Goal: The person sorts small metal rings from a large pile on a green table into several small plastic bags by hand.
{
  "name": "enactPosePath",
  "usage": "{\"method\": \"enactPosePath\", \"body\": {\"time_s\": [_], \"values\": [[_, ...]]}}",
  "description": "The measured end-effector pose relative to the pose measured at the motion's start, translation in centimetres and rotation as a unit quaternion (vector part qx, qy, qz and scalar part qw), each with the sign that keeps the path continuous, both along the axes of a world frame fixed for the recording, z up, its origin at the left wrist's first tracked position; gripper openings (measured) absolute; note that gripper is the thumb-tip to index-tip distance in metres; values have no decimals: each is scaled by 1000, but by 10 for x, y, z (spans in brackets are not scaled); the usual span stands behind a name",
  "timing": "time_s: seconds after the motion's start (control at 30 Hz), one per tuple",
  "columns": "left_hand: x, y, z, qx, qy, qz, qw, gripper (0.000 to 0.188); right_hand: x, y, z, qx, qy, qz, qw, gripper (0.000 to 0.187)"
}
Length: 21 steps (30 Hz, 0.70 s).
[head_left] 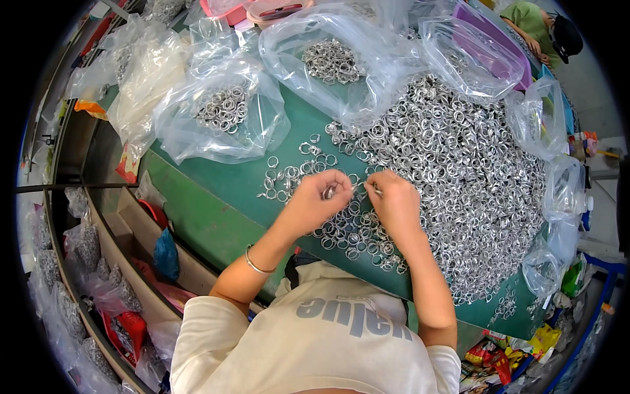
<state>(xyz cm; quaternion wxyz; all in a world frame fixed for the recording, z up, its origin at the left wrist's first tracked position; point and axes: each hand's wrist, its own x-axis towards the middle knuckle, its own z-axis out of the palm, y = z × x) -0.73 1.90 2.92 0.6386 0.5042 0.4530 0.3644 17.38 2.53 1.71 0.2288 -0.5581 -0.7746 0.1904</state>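
My left hand point(317, 202) is curled over the table with silver rings point(329, 192) showing in its fingers. Close beside it, my right hand point(396, 205) pinches with thumb and forefinger, and a bit of a silver ring point(377, 190) shows at the fingertips. Small metal glints lie between the two hands. Below and around them, loose silver rings point(354, 238) are spread on the green tabletop point(223, 217). A big heap of silver rings point(466, 177) covers the table to the right of my right hand.
Clear plastic bags with rings lie at the far left point(262, 141) and far middle point(282, 46). A purple bin point(489, 39) stands at the far right, near another person point(535, 29). Wooden shelving point(118, 262) with bagged rings runs along the left; colourful packets point(489, 358) lie lower right.
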Motion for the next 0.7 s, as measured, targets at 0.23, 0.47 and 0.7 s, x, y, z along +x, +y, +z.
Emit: {"method": "enactPosePath", "body": {"time_s": [0.23, 0.47, 0.7], "values": [[-22, -2, -27, -218, -504, -62, 833, 16, 30, -13, 9, -339, 694, -8, 635, 12], [-11, -9, -15, -231, -305, 122, 916, 28, 22, -8, 3, -356, 755, -22, 550, 23], [-10, -18, -12, -134, -169, 97, 972, 27, -10, -21, -1, -39, -52, -42, 997, 16]]}}
